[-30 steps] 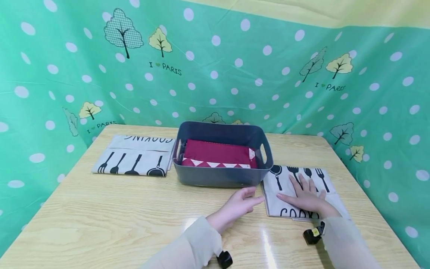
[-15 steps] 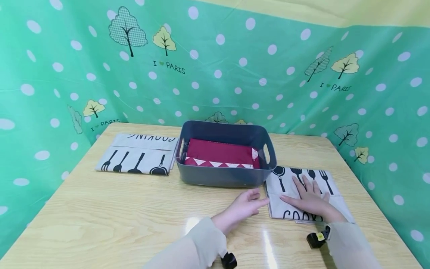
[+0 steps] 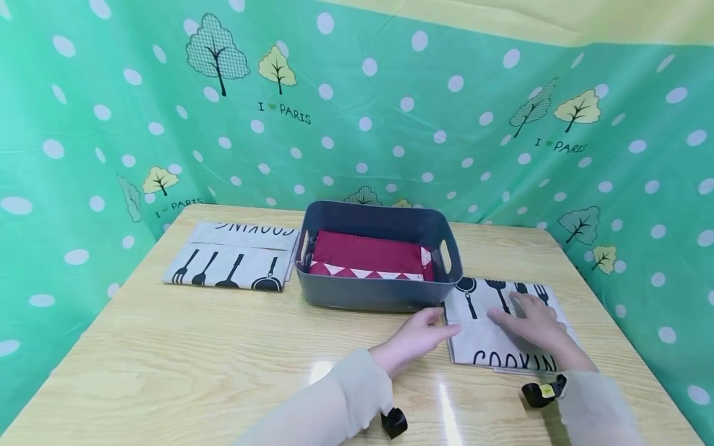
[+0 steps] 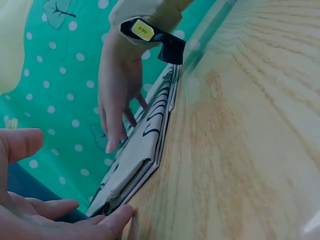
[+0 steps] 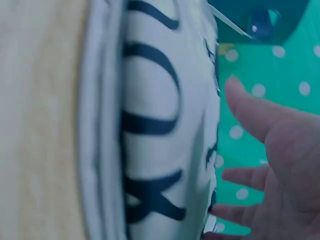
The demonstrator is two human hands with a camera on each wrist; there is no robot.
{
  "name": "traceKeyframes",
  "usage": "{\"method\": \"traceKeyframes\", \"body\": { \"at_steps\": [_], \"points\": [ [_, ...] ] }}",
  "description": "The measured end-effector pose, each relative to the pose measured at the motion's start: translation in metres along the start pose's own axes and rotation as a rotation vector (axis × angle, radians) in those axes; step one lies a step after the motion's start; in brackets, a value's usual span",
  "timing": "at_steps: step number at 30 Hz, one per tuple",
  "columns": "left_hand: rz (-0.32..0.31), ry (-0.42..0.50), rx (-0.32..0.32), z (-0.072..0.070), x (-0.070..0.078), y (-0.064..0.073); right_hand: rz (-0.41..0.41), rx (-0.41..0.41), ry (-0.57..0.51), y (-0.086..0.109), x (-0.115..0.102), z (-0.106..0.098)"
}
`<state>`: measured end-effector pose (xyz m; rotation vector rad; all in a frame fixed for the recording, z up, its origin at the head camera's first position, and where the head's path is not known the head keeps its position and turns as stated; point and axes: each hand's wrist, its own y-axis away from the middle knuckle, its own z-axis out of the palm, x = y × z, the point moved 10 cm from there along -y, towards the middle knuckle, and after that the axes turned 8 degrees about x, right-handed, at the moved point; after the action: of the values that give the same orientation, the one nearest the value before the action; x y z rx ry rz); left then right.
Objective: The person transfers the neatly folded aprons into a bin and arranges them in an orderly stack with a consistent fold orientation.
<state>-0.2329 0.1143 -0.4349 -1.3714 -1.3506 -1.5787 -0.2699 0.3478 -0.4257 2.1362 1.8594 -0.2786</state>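
Note:
A folded white cloth [image 3: 465, 344] printed with black kitchen utensils and lettering lies flat on the table, right of the dark basket. My left hand [image 3: 415, 337] is at its left edge, fingers loosely extended and thumb apart. In the left wrist view, the fingertips of that left hand [image 4: 95, 222] are right at the corner of the folded layers. Over the cloth hovers my right hand [image 3: 538, 322], fingers spread and pointing down. The right wrist view has the right hand [image 5: 290, 150] with its palm facing the cloth [image 5: 155, 95] and nothing gripped.
A dark blue-grey basket [image 3: 379, 296] with handle holes stands at the back middle, holding a folded dark red cloth [image 3: 365, 251] with white triangles. Left of it lies another folded printed white cloth [image 3: 223, 260]. A green dotted curtain [image 3: 379, 155] hangs behind the wooden table [image 3: 223, 347].
My right hand, earlier flat on the cloth, has lifted a little and bent its fingers, shifting right. My left hand has moved slightly right to the cloth's edge. The view has shifted slightly.

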Motion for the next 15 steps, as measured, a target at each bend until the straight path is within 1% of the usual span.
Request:
{"method": "traceKeyframes", "body": {
  "at_steps": [3, 6, 9, 11, 13, 15],
  "points": [
    [-0.004, -0.017, 0.005, 0.005, 0.005, -0.004, 0.083, -0.003, -0.034, -0.002, 0.016, -0.010],
    [-0.024, -0.028, 0.003, 0.010, 0.007, -0.006, 0.151, 0.001, -0.059, -0.002, 0.031, -0.019],
    [-0.040, -0.031, 0.003, 0.013, 0.008, -0.007, 0.182, 0.030, -0.071, -0.004, 0.041, -0.025],
    [-0.044, -0.028, 0.009, 0.014, 0.007, -0.007, 0.186, 0.059, -0.076, -0.005, 0.047, -0.029],
    [-0.043, -0.012, 0.016, 0.015, 0.007, -0.007, 0.185, 0.079, -0.078, -0.007, 0.052, -0.031],
    [-0.041, 0.010, 0.026, 0.016, 0.006, -0.008, 0.196, 0.078, -0.092, -0.007, 0.060, -0.031]
  ]
}}
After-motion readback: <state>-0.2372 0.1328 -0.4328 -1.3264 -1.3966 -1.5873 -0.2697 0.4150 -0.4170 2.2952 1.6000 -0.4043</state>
